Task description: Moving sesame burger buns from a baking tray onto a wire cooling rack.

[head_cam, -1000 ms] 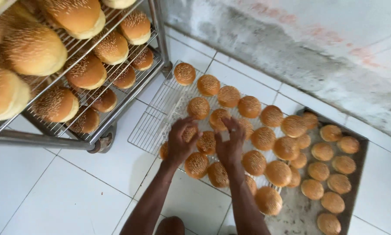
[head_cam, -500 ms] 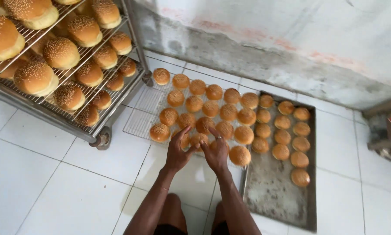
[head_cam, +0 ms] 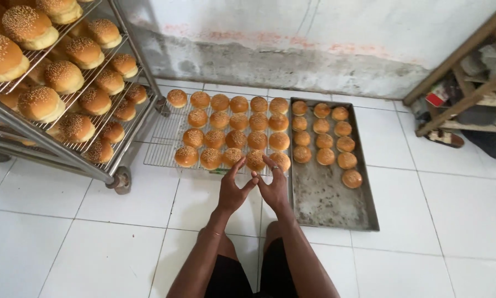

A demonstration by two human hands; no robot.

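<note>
Head view. Left hand (head_cam: 232, 190) and right hand (head_cam: 272, 187) raised side by side above tiled floor (head_cam: 49, 237), fingers spread loosely, nothing gripped; fingertips nearly meeting, just near of wire cooling rack (head_cam: 162, 149). Right fingertips at sesame bun (head_cam: 255, 160) in nearest row; contact cannot be confirmed. Rack carries rows of buns. Metal baking tray (head_cam: 328, 198) touching rack on right, buns in far half, near half bare. Wheeled trolley (head_cam: 66, 110), far left, shelves loaded with buns.

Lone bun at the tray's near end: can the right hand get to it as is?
Probably yes. The right hand is empty beside the metal tray, and only bare tray lies between it and the bun.
</note>
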